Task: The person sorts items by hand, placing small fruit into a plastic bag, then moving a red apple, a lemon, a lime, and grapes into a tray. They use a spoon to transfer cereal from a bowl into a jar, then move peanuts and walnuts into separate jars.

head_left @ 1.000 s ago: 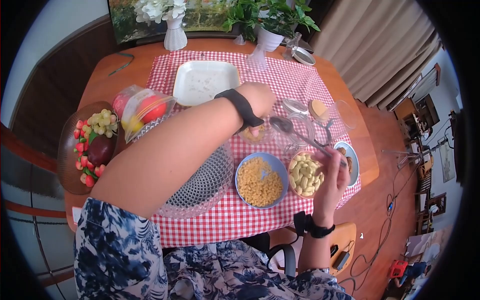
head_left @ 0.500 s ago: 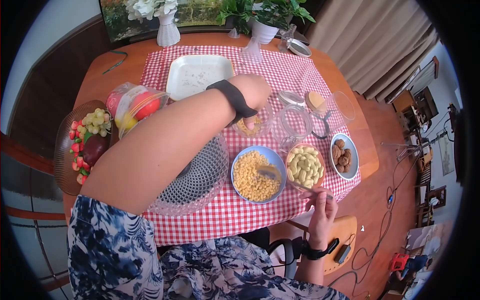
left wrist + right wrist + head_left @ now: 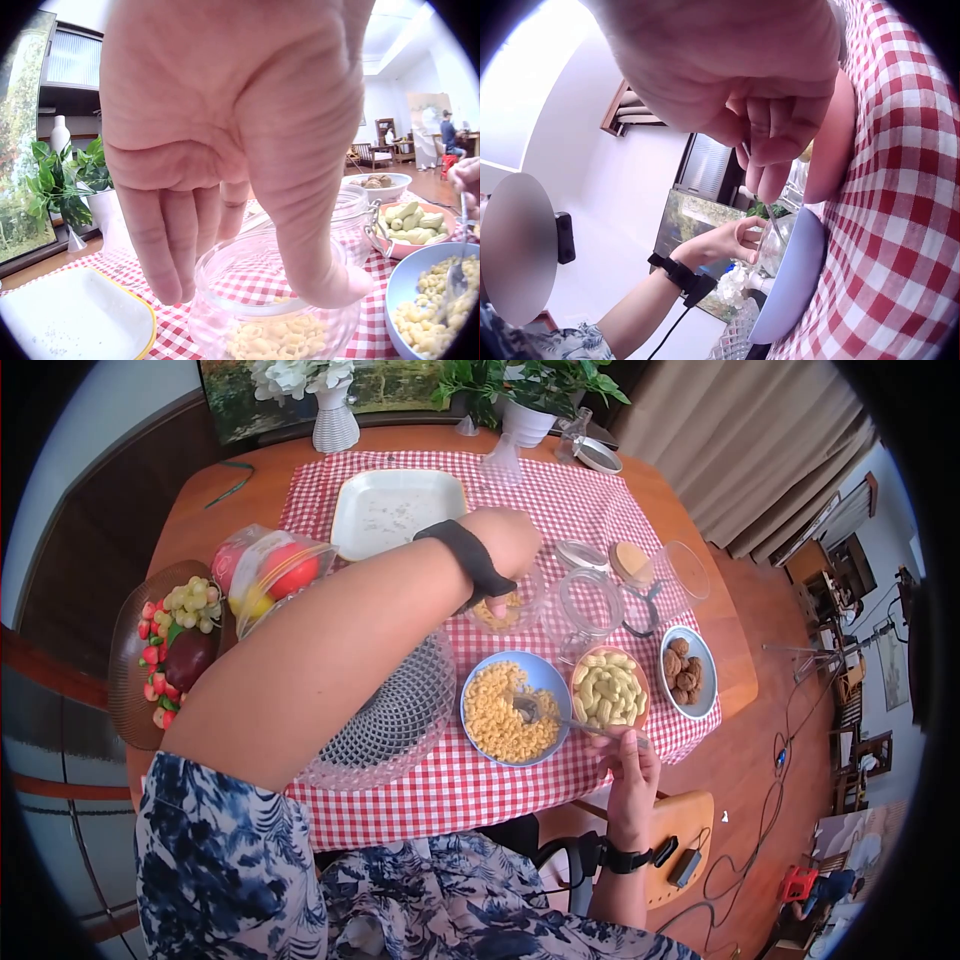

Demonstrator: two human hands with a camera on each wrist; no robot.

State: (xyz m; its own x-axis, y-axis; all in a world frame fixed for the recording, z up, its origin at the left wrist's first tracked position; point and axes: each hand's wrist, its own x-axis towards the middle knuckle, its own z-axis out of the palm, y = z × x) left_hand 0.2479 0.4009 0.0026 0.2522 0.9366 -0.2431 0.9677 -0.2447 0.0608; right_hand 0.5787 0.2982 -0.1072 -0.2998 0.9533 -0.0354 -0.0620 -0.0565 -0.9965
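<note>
My left hand (image 3: 505, 545) reaches over the table and holds a clear glass jar (image 3: 217, 326) by its rim, thumb on one side and fingers on the other. Small yellow pasta pieces (image 3: 277, 337) cover the jar's bottom. My right hand (image 3: 632, 770) pinches the handle of a metal spoon (image 3: 592, 731) between thumb and fingers. The spoon's bowl is sunk in the pasta (image 3: 490, 725) inside a blue bowl (image 3: 545, 675). Part of the jar is hidden by my left hand in the head view.
Right of the blue bowl stand a pink bowl of peanuts (image 3: 610, 690) and a bowl of walnuts (image 3: 683, 672). Behind are an open clip-top jar (image 3: 583, 605) and a wooden lid (image 3: 630, 563). A white tray (image 3: 385, 515), a ribbed glass bowl (image 3: 400, 725) and fruit (image 3: 190, 655) lie leftward.
The spoon has come down from above the jars into the blue bowl and now sits deeper in the pasta. My right hand has moved lower and left; my left hand stays at the jar.
</note>
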